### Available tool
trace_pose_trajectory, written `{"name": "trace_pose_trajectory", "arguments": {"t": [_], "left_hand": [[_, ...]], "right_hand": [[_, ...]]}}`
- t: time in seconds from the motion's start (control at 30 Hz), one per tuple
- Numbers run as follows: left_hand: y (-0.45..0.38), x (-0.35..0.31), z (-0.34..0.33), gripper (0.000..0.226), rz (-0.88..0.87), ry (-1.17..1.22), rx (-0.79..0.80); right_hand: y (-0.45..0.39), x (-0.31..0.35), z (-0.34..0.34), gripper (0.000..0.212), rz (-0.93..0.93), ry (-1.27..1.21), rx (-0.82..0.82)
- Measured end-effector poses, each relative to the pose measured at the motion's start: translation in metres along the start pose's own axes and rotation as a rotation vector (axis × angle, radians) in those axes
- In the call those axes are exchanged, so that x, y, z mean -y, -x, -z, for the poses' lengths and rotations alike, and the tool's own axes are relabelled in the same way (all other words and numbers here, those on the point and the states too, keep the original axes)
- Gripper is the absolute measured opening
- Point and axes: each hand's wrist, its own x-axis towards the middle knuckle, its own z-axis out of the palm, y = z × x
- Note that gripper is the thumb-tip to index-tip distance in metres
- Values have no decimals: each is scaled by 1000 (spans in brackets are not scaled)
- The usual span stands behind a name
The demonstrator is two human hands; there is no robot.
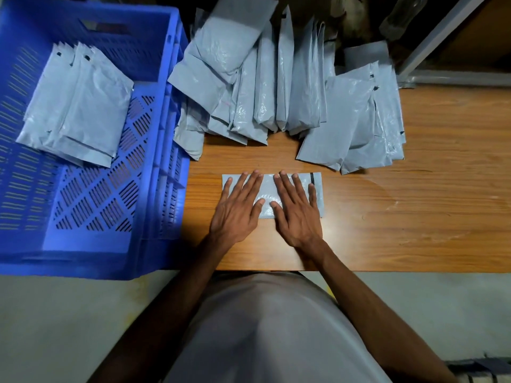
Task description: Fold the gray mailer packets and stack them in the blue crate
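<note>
Both flat hands, left hand (pixel 237 208) and right hand (pixel 297 210), fingers straight, cover most of the gray packet (pixel 267 189).

A packing workroom: heaped gray mailers (pixel 276 78), blue crate (pixel 154 167), wooden table (pixel 401 217).

One blue crate (pixel 154 150) holds several folded mailers (pixel 80 111), count unclear; one flat mailer (pixel 266 186) lies under two hands, beside two loose heaps (pixel 254 87).
</note>
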Motion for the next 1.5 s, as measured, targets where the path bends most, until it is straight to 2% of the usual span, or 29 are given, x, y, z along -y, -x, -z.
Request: {"name": "trace_pose_trajectory", "arguments": {"t": [0.53,0.7,0.83,1.1,1.5], "left_hand": [[-1,0,7,62,-2,24,44],[-1,-13,14,64,3,-9,78],[-8,-26,10,65,-44,-24,87],[-15,-27,-2,63,-62,-49,31],[-18,-26,-2,63,-69,-21,41]], "right_hand": [[0,2,3,62,1,10,17],[7,-4,8,60,-37,-74,6],[7,-20,12,60,-64,-3,-17],[5,-29,10,61,-85,26,-7],[4,-29,12,61,-64,24,-12]]}}
